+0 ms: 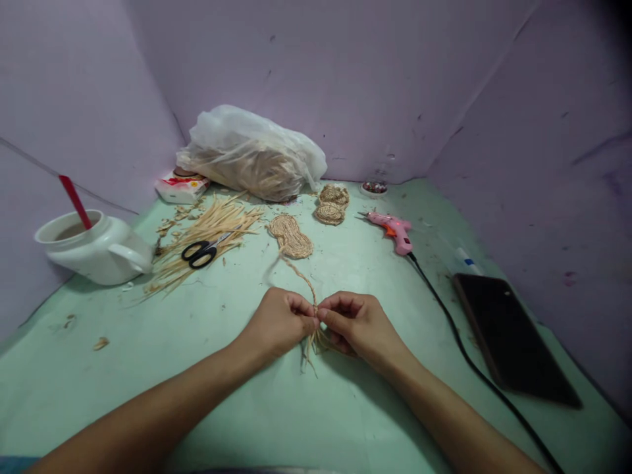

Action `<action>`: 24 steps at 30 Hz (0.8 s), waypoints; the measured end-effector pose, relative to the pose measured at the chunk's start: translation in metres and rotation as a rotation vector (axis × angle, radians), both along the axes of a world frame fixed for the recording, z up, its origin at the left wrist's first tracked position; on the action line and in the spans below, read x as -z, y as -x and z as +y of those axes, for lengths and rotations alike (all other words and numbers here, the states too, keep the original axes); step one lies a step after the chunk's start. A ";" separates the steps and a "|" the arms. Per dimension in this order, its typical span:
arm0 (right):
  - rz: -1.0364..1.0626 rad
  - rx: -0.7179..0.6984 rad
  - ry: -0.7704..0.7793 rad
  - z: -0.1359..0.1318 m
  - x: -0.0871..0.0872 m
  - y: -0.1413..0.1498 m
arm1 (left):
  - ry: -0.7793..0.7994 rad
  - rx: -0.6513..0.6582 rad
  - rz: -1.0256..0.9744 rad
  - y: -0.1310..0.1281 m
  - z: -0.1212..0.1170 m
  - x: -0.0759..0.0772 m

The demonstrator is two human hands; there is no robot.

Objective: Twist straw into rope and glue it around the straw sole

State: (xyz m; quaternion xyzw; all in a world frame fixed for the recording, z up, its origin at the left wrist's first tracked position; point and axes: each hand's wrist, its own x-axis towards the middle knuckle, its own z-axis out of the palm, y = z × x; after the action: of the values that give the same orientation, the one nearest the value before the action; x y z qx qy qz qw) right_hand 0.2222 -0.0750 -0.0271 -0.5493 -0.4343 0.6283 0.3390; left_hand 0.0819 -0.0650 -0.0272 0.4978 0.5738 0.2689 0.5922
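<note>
A thin braid of straw-coloured fibre (pixel 302 274) runs from a coiled, sole-shaped woven piece (pixel 292 237) toward me. My left hand (pixel 282 320) pinches the braid near its lower end. From the other side, my right hand (pixel 353 322) pinches it at the same spot, the fingertips of both hands almost touching. Loose strand ends (pixel 311 355) hang out below the fingers. Part of the braid between the fingertips is hidden.
Black-handled scissors (pixel 200 253) lie on loose fibre strips (pixel 217 227), with a white pot (pixel 111 247) at left. Behind are a plastic bag (pixel 251 155) and coiled pieces (pixel 330 204). A corded pink glue gun (pixel 394 230) and dark tablet (pixel 513 336) lie right.
</note>
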 end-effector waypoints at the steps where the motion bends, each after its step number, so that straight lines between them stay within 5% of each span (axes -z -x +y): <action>1: -0.014 0.012 0.001 0.001 0.001 0.000 | -0.003 0.012 0.003 0.000 0.001 0.000; 9: 0.004 -0.065 0.021 0.000 0.005 -0.003 | 0.160 0.009 -0.064 0.002 0.001 -0.012; 24: 0.112 -0.131 -0.019 -0.003 0.007 -0.005 | 0.136 0.043 -0.036 0.008 0.006 -0.010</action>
State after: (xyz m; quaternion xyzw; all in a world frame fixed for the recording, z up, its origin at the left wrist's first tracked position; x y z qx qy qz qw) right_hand 0.2274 -0.0783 -0.0340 -0.4806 -0.4557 0.6746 0.3260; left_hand 0.0739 -0.0588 -0.0170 0.4636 0.5694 0.2254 0.6404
